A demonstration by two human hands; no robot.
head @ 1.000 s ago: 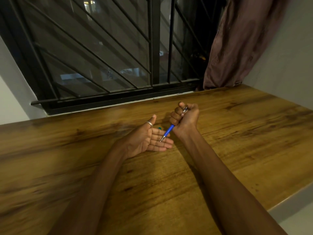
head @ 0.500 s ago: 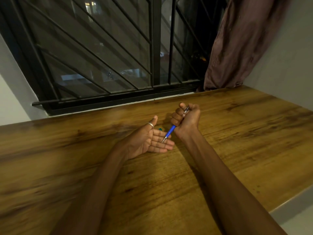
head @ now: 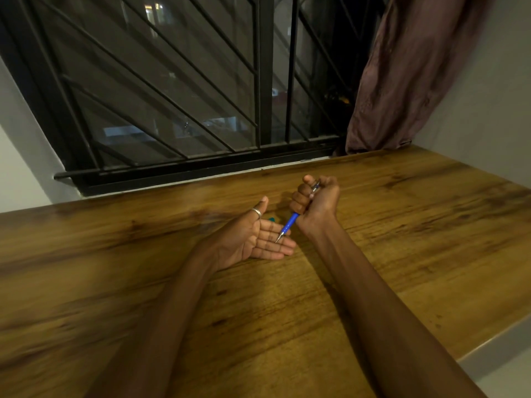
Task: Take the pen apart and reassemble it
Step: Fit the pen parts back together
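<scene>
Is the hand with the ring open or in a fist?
Open. The left hand is palm up, fingers straight, holding nothing. The right hand grips the blue pen.

1. left hand (head: 250, 239) rests palm-up on the table (head: 402, 225), left of the right hand (head: 316, 202).
2. right hand grips the pen (head: 290, 224); the pen's tip slants down over the left fingers.
3. small piece (head: 271, 218) on the table, just behind the left fingers.
4. window grille (head: 172, 96) behind the table; curtain (head: 402, 81) at its right end.
</scene>
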